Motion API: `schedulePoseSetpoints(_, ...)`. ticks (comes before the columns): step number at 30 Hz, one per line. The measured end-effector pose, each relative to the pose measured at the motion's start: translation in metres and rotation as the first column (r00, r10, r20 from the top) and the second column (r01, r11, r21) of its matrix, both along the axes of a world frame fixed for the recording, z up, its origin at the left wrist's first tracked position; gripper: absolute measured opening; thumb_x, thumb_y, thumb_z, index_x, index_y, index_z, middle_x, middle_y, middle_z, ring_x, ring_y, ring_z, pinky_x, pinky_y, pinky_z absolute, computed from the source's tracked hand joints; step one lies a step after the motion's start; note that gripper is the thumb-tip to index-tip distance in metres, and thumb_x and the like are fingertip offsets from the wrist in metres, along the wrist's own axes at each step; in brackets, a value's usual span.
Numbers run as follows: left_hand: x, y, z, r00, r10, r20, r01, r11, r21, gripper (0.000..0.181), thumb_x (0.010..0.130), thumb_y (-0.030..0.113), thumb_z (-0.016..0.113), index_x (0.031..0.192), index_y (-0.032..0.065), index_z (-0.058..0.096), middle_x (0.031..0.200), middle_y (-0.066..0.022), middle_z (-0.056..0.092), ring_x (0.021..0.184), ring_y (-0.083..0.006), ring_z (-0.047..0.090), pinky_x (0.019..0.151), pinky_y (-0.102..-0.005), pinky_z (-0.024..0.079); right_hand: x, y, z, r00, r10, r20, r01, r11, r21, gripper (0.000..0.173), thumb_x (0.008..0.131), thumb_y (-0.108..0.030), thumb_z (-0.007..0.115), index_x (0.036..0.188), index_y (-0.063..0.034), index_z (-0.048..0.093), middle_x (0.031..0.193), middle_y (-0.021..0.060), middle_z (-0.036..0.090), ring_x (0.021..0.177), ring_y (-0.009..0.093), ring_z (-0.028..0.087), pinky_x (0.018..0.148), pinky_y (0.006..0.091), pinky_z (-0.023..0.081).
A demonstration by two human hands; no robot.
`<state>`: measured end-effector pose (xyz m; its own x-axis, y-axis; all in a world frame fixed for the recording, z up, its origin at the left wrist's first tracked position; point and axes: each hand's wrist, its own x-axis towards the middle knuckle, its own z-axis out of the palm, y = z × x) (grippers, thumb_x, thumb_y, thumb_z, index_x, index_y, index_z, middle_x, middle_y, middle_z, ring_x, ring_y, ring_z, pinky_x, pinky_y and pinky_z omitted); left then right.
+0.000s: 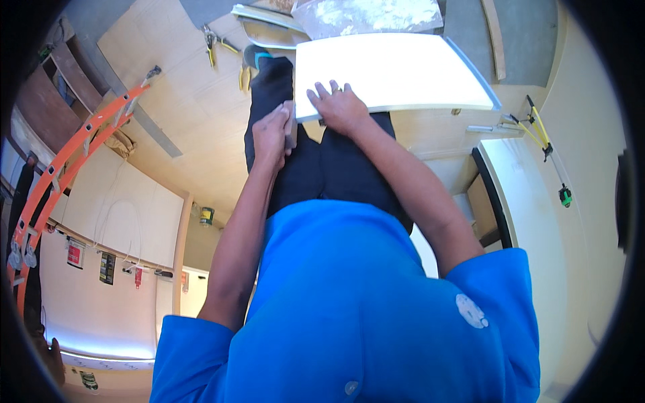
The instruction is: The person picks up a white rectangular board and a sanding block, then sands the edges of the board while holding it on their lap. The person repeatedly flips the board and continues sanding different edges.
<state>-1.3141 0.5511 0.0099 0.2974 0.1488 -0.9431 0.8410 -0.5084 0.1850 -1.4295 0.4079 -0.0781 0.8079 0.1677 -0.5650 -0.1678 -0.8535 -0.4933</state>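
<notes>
A white panel (383,70) lies across my thighs, its far part reaching beyond my knees. A grey-blue edge strip runs down its right side. My left hand (269,133) grips a small brownish-grey block (291,128), held upright beside the panel's left edge near the front corner. Whether the block touches that edge is not plain. My right hand (343,108) rests palm down on the panel near its front edge, fingers spread and a ring on one of them. The right thumb is hidden.
Pliers (210,48) and another yellow-handled tool (244,79) lie on the floor boards. A whitened plastic box (373,17) stands beyond the panel. At left leans an orange ladder (75,146); at right is a yellow-legged tripod (541,126). A cabinet (519,201) stands near my right arm.
</notes>
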Motion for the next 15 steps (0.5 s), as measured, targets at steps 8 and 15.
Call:
schedulePoseSetpoints(8, -0.011, -0.005, -0.014, 0.998, -0.004, 0.058, -0.001, 0.997, 0.071, 0.041, 0.098, 0.021, 0.067, 0.126, -0.008, 0.073, 0.082, -0.0139, 0.073, 0.045, -0.0143, 0.056, 0.034, -0.0283, 0.038, -0.002, 0.002, 0.006, 1.0, 0.008, -0.027, -0.008, 1.0, -0.013, 0.059, 0.093, -0.021, 0.07, 0.148, -0.0094, 0.055, 0.147, 0.0182, 0.059, 0.132, 0.046, 0.06, 0.103, 0.0622, 0.05)
schedulePoseSetpoints(15, 0.005, 0.004, -0.066, 0.998, 0.03, -0.059, -0.028, 0.998, 0.05, 0.029, 0.095, 0.023, 0.069, 0.11, 0.0005, 0.08, 0.079, -0.0109, 0.073, 0.05, -0.0169, 0.06, 0.038, -0.033, 0.042, 0.005, -0.007, 0.001, 0.996, 0.032, -0.082, -0.032, 0.999, -0.001, 0.061, 0.093, -0.021, 0.07, 0.151, -0.0131, 0.054, 0.15, 0.0158, 0.057, 0.133, 0.044, 0.06, 0.104, 0.0613, 0.05)
